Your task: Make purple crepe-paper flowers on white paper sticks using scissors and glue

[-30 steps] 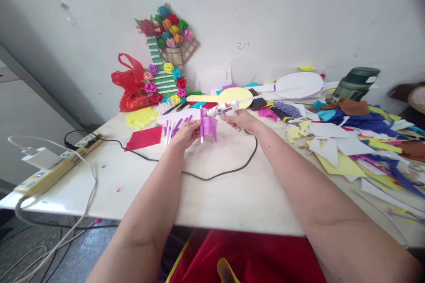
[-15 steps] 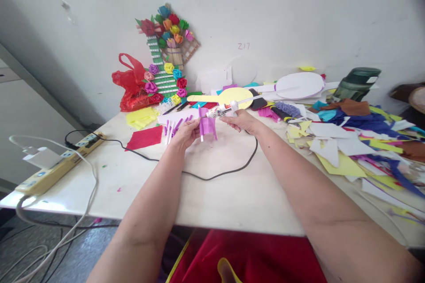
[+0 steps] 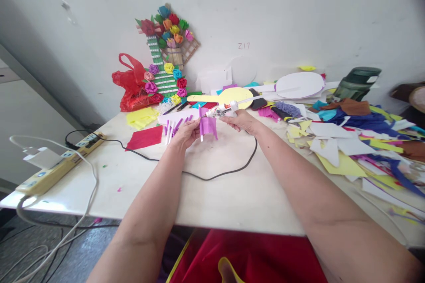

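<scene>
Pinched in my left hand (image 3: pixel 188 133) is a white stick with a purple paper piece (image 3: pixel 210 128) hanging off its right side. My right hand (image 3: pixel 239 121) is closed on a white glue gun (image 3: pixel 222 109), its nozzle pointing left at the paper near the stick. A glue stick juts from the gun's back. Purple and white rolled sticks (image 3: pixel 170 130) lie on the table just left of my left hand. Left of them rests a red paper sheet (image 3: pixel 145 137).
A black cord (image 3: pixel 208 179) loops across the table (image 3: pixel 232 203) below my hands. At left is a power strip (image 3: pixel 53 176). Paper flower decorations (image 3: pixel 166 79) and a red bag (image 3: pixel 130 90) stand behind; paper scraps (image 3: pixel 332 150) and a green bottle (image 3: pixel 354 85) are at right.
</scene>
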Motion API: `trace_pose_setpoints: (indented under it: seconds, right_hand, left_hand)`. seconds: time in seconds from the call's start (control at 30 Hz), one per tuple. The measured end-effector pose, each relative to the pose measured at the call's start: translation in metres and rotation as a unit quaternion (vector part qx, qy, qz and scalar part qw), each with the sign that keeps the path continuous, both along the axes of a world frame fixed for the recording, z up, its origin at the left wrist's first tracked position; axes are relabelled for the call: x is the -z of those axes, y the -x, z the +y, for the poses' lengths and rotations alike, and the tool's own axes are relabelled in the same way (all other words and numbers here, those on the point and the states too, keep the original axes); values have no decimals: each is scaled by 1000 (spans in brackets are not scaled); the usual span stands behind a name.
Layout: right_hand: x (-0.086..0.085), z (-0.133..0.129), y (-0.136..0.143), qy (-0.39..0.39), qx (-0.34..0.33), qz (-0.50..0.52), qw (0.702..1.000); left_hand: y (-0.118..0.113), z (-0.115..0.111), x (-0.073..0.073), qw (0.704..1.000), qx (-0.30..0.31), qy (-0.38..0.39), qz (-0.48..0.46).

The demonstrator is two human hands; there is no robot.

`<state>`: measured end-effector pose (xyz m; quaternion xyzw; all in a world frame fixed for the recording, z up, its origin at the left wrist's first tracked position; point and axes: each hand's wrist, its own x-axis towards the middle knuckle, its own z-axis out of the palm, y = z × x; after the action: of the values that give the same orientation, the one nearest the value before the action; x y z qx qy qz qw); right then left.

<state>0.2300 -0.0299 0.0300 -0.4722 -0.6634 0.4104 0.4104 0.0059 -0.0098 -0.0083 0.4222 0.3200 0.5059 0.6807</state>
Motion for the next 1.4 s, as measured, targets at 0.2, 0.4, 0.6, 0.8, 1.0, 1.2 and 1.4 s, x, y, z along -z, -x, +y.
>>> trace_pose_setpoints:
  seconds: [0.2, 0.4, 0.6, 0.8, 1.0, 1.2, 1.4]
  right_hand:
    - [1, -1, 1, 3, -2, -5, 1000]
    - [0, -3, 2, 6, -8, -7, 1000]
    - [-2, -4, 2, 8, -20, -9, 1000]
    - [-2, -5, 1, 5, -35, -28, 999]
    - [-2, -4, 2, 5, -33, -29, 999]
    - [-1, -3, 3, -3, -8, -21, 1000]
    - [-1, -4, 3, 0, -9, -27, 1000]
  left_hand:
    - [0, 0, 0, 1000, -9, 3, 2]
    - [0, 2, 2, 1000, -17, 9, -11]
    - [0, 0, 0, 1000, -17, 7, -20]
    - [1, 1, 1, 999, -24, 10, -26]
    - [0, 0, -1, 999, -32, 8, -19]
    - [0, -1, 0, 1000, -21, 10, -14]
    - [0, 0, 1, 1000, -22, 6, -19]
